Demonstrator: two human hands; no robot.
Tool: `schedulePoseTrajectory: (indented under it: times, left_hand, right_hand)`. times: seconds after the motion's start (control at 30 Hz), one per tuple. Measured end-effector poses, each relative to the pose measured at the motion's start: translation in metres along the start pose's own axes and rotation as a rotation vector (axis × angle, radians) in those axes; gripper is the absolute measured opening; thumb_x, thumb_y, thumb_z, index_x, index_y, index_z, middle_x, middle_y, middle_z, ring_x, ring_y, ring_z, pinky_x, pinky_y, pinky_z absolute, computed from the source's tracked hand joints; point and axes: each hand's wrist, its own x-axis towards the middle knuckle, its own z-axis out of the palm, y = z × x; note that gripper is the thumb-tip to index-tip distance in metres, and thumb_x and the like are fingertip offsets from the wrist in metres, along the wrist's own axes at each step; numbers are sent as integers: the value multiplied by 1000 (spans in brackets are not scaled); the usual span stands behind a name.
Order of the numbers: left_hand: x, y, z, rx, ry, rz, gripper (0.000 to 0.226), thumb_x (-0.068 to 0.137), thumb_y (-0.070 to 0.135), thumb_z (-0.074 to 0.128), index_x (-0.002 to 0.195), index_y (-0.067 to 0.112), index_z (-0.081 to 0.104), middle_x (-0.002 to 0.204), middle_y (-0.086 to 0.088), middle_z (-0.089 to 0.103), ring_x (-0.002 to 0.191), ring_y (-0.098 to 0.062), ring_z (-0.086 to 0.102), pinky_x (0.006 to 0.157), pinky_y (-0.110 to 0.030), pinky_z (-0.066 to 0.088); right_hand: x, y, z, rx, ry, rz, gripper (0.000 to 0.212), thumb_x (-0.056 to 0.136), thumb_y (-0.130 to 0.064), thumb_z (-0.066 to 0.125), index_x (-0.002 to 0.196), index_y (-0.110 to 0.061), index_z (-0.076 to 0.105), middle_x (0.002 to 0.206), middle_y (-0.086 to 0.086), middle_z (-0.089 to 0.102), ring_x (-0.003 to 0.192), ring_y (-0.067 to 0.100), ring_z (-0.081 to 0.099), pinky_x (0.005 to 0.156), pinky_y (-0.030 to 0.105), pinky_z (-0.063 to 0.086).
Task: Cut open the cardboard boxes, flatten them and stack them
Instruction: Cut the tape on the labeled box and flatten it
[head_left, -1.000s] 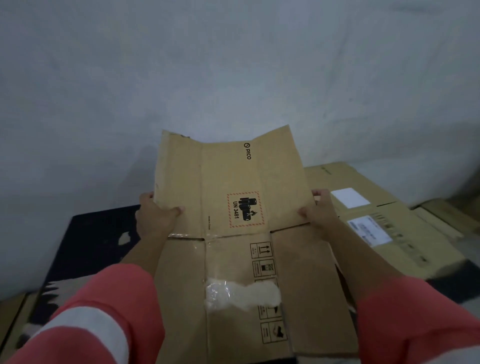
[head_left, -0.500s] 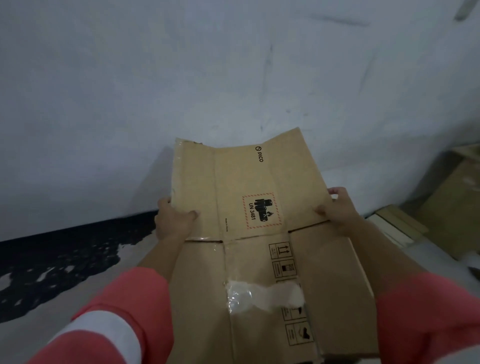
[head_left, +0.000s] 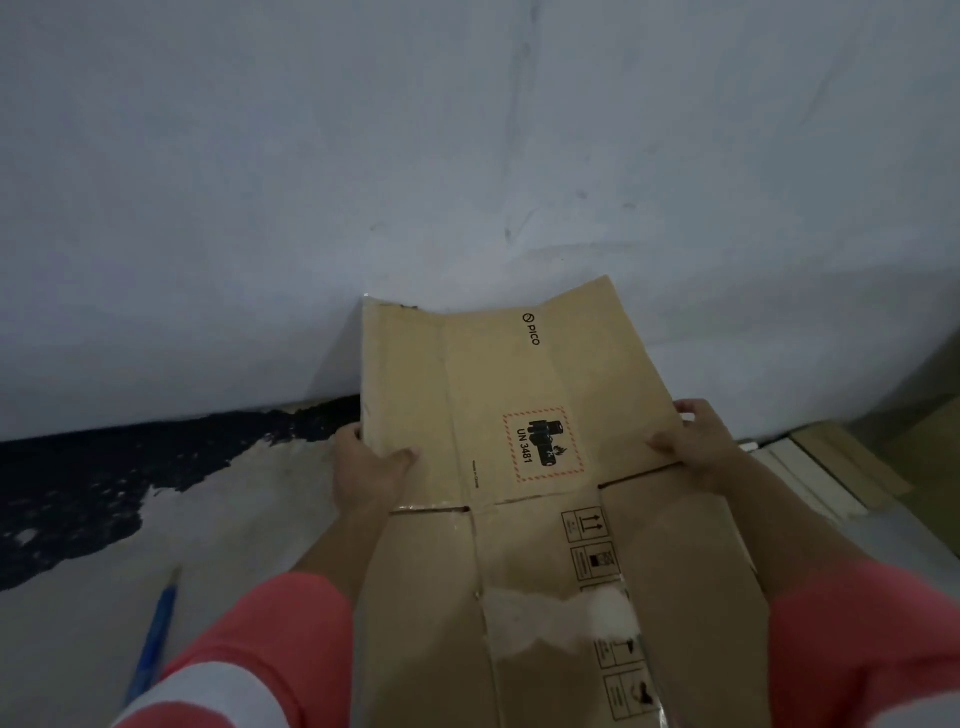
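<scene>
A flattened brown cardboard box (head_left: 524, 395) is held in front of me, with its flaps spread. It bears a PICO logo, a red-bordered UN 3481 label and a strip of torn clear tape low down. My left hand (head_left: 366, 470) grips its left edge, thumb on top. On the right edge my right hand (head_left: 696, 447) pinches the box the same way. Both arms wear red sleeves with a white band.
A blue utility knife (head_left: 153, 644) lies on the pale floor at lower left. Dark paint (head_left: 104, 467) runs along the foot of the white wall. Flattened cardboard pieces (head_left: 831, 467) lie on the floor at the right.
My view has swung left with the box still in both hands. The stacked boxes at the right have slid almost out of view, and the blue knife has come into view.
</scene>
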Motion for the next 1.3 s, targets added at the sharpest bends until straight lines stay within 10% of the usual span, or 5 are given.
schedulePoseTrajectory:
  times: [0.4,0.63,1.07,1.3]
  left_hand:
    - [-25,-35,58,121,140,-156,66,81,23,76,136,7,45,128,-14,58,113,-31,56,91,-39,45]
    - [-19,-44,68,448,103,-261,65,88,41,66,141,15,38,143,-20,35,131,-39,33,107,-51,30]
    - [-18,-44,56,568,-159,-236,86,100,42,44,151,13,-18,159,-16,19,142,-34,28,114,-48,27]
    - [-31,-31,-8,816,-314,-153,74,100,50,38,155,16,2,162,-9,-2,149,-29,7,117,-49,11]
  right_hand:
    - [80,59,10,13,-277,128,33,80,-1,73,106,-4,54,106,15,59,96,32,58,93,49,49]
    - [97,96,27,-41,-302,71,52,75,-24,79,121,-8,60,113,9,64,100,26,61,87,39,52]
    - [58,71,48,-616,-276,-48,63,101,-36,31,153,-16,2,159,13,10,145,32,13,114,56,15]
    - [14,14,86,-782,-266,-227,48,101,-38,33,141,-12,36,158,13,11,146,32,2,114,55,12]
